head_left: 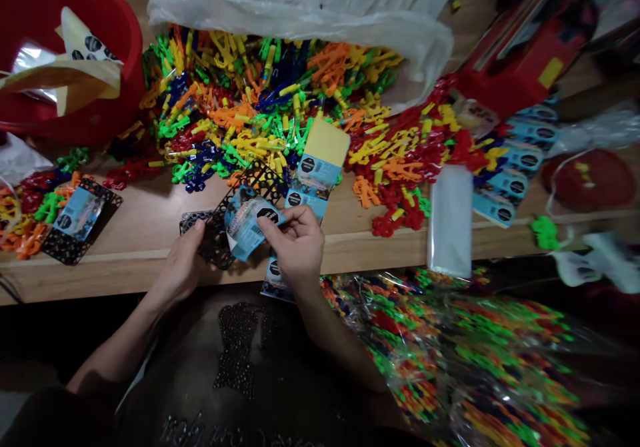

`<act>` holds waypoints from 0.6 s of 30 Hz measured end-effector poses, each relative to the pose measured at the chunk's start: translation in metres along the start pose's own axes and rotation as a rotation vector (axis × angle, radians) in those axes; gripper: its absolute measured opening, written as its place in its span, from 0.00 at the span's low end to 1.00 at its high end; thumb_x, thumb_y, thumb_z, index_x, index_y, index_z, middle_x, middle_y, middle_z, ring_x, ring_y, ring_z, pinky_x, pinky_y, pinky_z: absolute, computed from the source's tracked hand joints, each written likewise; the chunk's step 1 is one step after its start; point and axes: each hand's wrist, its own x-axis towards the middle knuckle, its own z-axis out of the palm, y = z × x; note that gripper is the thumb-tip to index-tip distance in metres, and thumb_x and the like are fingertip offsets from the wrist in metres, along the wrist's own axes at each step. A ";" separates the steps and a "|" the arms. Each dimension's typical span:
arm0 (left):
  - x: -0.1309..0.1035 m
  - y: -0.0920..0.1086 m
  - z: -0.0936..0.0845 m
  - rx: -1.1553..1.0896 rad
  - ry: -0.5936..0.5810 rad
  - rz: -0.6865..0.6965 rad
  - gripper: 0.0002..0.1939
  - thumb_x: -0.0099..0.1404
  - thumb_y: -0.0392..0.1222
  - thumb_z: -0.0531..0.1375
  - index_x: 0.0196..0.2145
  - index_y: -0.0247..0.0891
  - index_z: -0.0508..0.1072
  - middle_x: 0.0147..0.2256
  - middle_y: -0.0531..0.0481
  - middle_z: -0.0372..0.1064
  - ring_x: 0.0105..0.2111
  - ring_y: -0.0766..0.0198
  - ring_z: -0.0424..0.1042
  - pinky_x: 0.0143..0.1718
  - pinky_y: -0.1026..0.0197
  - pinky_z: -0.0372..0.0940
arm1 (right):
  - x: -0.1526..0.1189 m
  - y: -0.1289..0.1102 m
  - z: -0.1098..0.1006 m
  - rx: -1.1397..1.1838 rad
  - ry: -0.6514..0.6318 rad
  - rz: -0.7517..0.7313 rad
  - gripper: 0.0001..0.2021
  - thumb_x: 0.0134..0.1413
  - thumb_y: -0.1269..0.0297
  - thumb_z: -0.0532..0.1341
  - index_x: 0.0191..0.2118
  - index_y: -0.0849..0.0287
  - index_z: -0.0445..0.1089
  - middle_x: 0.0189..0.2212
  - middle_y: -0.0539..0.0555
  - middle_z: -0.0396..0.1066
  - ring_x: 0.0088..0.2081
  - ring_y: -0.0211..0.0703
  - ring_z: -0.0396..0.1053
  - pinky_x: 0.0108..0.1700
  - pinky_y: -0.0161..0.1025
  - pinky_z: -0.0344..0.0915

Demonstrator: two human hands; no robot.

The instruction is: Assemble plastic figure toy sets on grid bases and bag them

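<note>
My left hand (183, 260) is closed on the near left edge of a black perforated plastic tray (213, 244), thumb on top. My right hand (300, 247) pinches the right edge of a blue printed label (245, 224) between thumb and fingers. The label lies over the tray and curls at its lower left corner; whether it sticks to the tray I cannot tell. Beside my right hand runs a strip of similar labels (315, 174) with a yellow end, partly hidden by the hand. A second black tray (75, 227) with a blue label on it sits at the left.
Colourful small plastic toys (240, 114) spill from a white plastic bag (300, 0). A red tub (130, 54) with paper scraps stands left. Clear bags (450, 220), more labels (510, 184) and a red machine (525, 60) are right. Bagged toys (480, 347) lie below the table's edge.
</note>
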 end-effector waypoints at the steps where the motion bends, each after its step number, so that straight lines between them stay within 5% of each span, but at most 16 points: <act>1: 0.000 -0.002 0.004 0.004 0.008 0.019 0.35 0.72 0.71 0.55 0.55 0.36 0.77 0.39 0.39 0.79 0.31 0.58 0.75 0.23 0.60 0.67 | 0.001 0.000 0.003 -0.002 0.011 0.003 0.21 0.45 0.54 0.76 0.32 0.52 0.61 0.24 0.42 0.66 0.24 0.33 0.63 0.26 0.33 0.63; 7: -0.003 -0.008 0.012 0.039 0.004 0.091 0.33 0.76 0.68 0.52 0.61 0.39 0.75 0.45 0.38 0.79 0.41 0.53 0.78 0.27 0.58 0.70 | 0.009 0.001 0.003 0.012 0.022 0.034 0.23 0.47 0.50 0.76 0.33 0.51 0.61 0.23 0.41 0.65 0.24 0.33 0.63 0.25 0.34 0.64; 18: -0.004 -0.005 0.016 0.149 -0.003 0.156 0.35 0.77 0.69 0.50 0.64 0.41 0.73 0.44 0.39 0.79 0.42 0.52 0.78 0.34 0.53 0.75 | 0.016 0.005 0.001 0.019 0.021 0.017 0.22 0.49 0.51 0.74 0.34 0.50 0.60 0.22 0.40 0.63 0.22 0.34 0.63 0.24 0.34 0.64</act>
